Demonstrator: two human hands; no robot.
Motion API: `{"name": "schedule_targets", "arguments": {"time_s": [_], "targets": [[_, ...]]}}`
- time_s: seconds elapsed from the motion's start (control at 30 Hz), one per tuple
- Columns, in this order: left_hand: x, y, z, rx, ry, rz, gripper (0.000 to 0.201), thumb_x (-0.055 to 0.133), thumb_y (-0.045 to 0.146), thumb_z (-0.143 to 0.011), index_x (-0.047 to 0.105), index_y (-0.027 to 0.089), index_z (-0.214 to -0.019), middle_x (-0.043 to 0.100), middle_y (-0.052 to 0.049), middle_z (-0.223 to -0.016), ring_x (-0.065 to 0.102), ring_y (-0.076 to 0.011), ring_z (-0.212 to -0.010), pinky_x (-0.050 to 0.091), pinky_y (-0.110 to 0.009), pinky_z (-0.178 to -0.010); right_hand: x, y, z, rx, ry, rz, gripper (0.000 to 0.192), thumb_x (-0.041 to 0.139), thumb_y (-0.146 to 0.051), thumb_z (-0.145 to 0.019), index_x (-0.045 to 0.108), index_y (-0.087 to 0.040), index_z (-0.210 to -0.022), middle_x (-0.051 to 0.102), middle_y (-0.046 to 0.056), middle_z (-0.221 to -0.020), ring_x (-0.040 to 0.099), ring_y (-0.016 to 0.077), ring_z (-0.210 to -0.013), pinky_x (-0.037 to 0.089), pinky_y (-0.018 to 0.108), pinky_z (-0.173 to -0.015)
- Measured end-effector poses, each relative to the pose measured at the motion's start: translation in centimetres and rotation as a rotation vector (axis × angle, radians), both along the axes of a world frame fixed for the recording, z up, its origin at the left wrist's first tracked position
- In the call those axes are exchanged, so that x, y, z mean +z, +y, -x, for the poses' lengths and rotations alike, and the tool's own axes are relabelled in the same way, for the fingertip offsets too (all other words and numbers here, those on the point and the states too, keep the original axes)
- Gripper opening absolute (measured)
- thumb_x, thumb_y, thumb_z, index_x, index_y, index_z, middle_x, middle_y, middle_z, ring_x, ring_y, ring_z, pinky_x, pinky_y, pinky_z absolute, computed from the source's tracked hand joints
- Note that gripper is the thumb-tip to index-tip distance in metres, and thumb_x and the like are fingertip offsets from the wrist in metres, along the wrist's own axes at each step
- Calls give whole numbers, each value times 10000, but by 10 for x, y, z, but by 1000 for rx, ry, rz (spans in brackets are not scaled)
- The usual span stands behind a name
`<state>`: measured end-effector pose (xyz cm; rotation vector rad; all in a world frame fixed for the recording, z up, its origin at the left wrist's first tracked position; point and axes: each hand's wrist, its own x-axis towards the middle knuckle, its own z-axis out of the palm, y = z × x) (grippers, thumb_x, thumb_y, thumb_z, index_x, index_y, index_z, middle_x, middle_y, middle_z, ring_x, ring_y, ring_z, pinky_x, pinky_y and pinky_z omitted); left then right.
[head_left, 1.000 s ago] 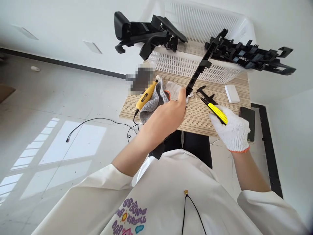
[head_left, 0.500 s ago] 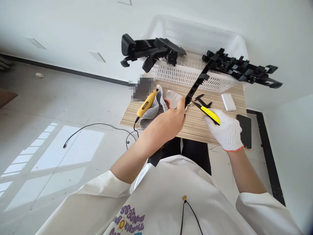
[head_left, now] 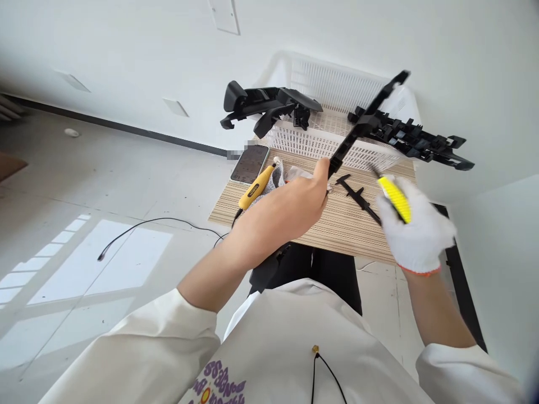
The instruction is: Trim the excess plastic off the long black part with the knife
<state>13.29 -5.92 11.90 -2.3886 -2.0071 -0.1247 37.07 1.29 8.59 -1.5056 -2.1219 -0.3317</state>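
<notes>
My bare left hand (head_left: 297, 205) is closed round a long black plastic trim part (head_left: 349, 140). The part slants from near my lap up across the front of the basket, and my fingers hide its middle. In a white knitted glove, my right hand (head_left: 415, 227) grips a utility knife (head_left: 394, 199) with a ribbed yellow handle. Its dark tip is blurred, points up and left, and stands apart from the trim part. Between the hands, a black caliper (head_left: 357, 197) lies on the wooden table (head_left: 337, 227).
A white plastic basket (head_left: 307, 140) stands at the back, with black plastic parts (head_left: 278, 106) over its left side and more black parts (head_left: 415, 137) over its right. Left on the table are a phone (head_left: 250, 163), a yellow corded tool (head_left: 257, 188) and a grey cloth (head_left: 278, 177).
My right hand has drawn the knife away from the trim part, up and to the right. The trim part has turned in my left hand, its far end now higher.
</notes>
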Motion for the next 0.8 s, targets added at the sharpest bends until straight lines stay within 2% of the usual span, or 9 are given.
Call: {"name": "schedule_targets", "arguments": {"time_s": [0.1,0.13,0.2,0.23,0.3,0.37,0.43,0.63,0.8], "targets": [[3,-6,4,-6,-35,-14,345,355,151,-1001,456,100,-1327,646,-97,-938,653,-186,-640,472,-283,-632,24,-7,-8,-81,114,-105,538,492,-592,-1001,672,-241,-1367,760,105,-959,689,265,-784,407,336,-623],[2,-8,6,-11,-53,-19,347,365,157,-998,454,113,-1330,647,-105,-977,660,-190,-653,485,-294,-651,29,-10,-10,-81,104,-117,541,509,-595,-991,678,-241,-1365,761,108,-959,686,266,-774,405,337,-615],[-1,-11,7,-24,-89,-15,357,379,176,-998,446,139,-1346,643,-110,-1021,677,-201,-683,510,-320,-692,31,-13,-13,-21,-7,-51,532,563,-612,-954,708,-260,-1326,745,69,-827,619,214,-616,357,322,-561],[-2,-12,7,-27,-107,-14,365,375,187,-1004,437,150,-1361,640,-106,-1017,687,-210,-705,520,-335,-714,28,-13,-15,35,-66,-33,517,584,-619,-940,729,-271,-1295,717,40,-739,560,181,-540,329,313,-540],[-4,-13,7,-17,-138,-24,381,355,207,-1017,415,166,-1392,630,-97,-991,708,-233,-768,534,-361,-752,17,-13,-16,153,-139,-113,481,597,-605,-942,759,-271,-1248,668,6,-642,504,148,-489,306,303,-527],[-4,-14,7,-1,-154,-36,386,351,213,-1018,411,176,-1397,623,-93,-981,716,-247,-828,540,-375,-775,4,-11,-18,233,-149,-270,456,616,-567,-951,774,-249,-1237,661,4,-629,532,144,-519,328,298,-538],[-3,-15,6,11,-152,-30,379,375,199,-997,428,183,-1372,623,-91,-998,713,-247,-855,546,-376,-786,-6,-10,-19,268,-152,-336,441,651,-538,-942,778,-237,-1238,674,5,-638,546,139,-527,350,294,-552],[1,-18,3,22,-148,23,369,388,177,-975,440,166,-1340,629,-85,-994,703,-230,-813,548,-359,-791,-9,-15,-19,237,-117,-101,431,575,-548,-986,768,-264,-1247,760,26,-771,614,153,-567,384,289,-570],[4,-17,-3,31,-175,50,379,391,206,-1000,416,162,-1375,639,-81,-952,701,-243,-853,546,-346,-802,-10,-15,-19,224,-58,-27,450,551,-568,-987,770,-270,-1242,786,44,-834,659,187,-619,394,311,-579]]}}
